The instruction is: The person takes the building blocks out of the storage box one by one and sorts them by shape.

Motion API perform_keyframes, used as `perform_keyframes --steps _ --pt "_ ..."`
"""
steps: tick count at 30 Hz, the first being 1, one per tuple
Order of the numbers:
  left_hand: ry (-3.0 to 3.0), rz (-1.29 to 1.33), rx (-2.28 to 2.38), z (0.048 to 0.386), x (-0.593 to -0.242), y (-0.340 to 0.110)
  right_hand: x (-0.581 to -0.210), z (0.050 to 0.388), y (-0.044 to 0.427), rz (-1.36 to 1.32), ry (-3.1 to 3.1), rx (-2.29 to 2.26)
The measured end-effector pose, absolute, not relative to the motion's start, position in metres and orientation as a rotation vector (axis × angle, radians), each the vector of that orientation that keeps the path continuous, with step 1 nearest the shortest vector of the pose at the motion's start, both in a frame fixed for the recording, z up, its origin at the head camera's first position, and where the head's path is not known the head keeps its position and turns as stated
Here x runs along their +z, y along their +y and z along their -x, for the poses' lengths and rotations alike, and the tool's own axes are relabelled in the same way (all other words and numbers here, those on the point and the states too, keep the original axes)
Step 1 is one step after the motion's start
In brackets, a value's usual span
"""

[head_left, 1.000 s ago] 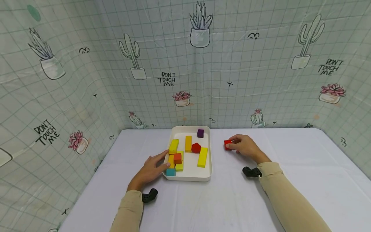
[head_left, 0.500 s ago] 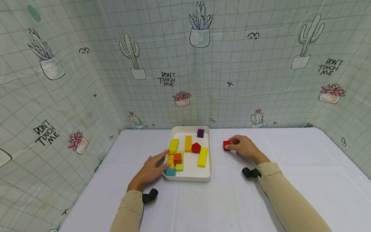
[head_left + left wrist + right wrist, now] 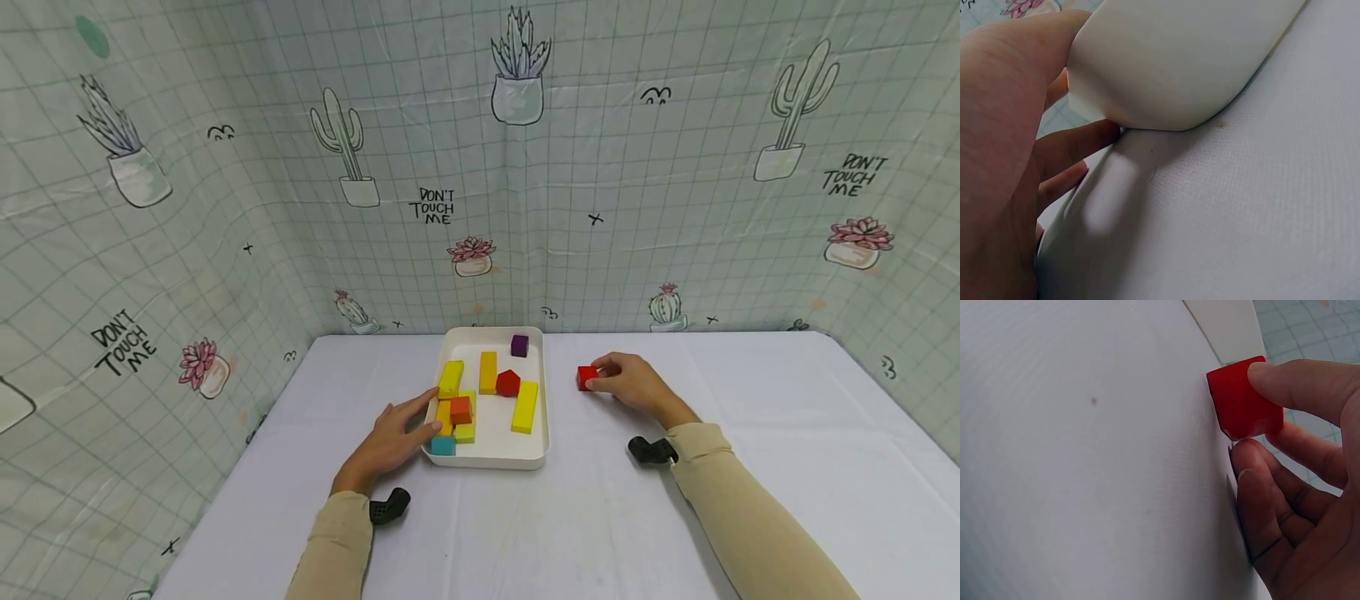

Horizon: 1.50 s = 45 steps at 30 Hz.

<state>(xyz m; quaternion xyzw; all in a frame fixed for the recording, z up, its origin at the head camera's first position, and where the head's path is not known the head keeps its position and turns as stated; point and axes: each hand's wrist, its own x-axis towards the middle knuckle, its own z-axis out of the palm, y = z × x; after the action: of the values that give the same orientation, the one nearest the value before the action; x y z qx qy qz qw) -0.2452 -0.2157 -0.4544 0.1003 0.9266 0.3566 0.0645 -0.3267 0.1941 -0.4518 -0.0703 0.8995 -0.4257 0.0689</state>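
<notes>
Right of the tray, my right hand (image 3: 637, 383) pinches a red cube (image 3: 587, 378) between thumb and fingers. In the right wrist view the thumb presses one face of the red cube (image 3: 1244, 400), just over the white cloth. My left hand (image 3: 386, 442) holds the near left side of a white tray (image 3: 495, 454), thumb at the rim. The left wrist view shows fingers against the outside of the tray wall (image 3: 1166, 75), low down near the cloth. Close to the left thumb lie an orange-red cube (image 3: 461, 410) on other blocks and a teal block (image 3: 442, 446).
Also in the tray are a red pentagonal block (image 3: 508, 383), a purple cube (image 3: 520, 345), a yellow bar (image 3: 525, 407), an orange bar (image 3: 488, 372) and more yellow blocks. A cactus-print cloth (image 3: 600, 250) hangs behind the white-covered table (image 3: 570, 517).
The red cube has shifted a little to the left and nearer with my right hand. My left hand and the tray have stayed in place.
</notes>
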Motion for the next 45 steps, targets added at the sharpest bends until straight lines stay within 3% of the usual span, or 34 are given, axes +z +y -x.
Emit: perform_keyframes --steps 18,33,45 --pt "2.804 -0.308 1.096 0.246 -0.455 -0.216 -0.425 0.327 0.194 0.255 2.724 -1.319" --pt "2.803 -0.293 1.077 0.247 -0.458 -0.217 -0.406 0.33 0.132 0.285 2.572 -1.458" --pt "2.818 -0.289 1.081 0.246 -0.457 -0.216 -0.406 0.333 0.111 0.351 2.523 -1.434"
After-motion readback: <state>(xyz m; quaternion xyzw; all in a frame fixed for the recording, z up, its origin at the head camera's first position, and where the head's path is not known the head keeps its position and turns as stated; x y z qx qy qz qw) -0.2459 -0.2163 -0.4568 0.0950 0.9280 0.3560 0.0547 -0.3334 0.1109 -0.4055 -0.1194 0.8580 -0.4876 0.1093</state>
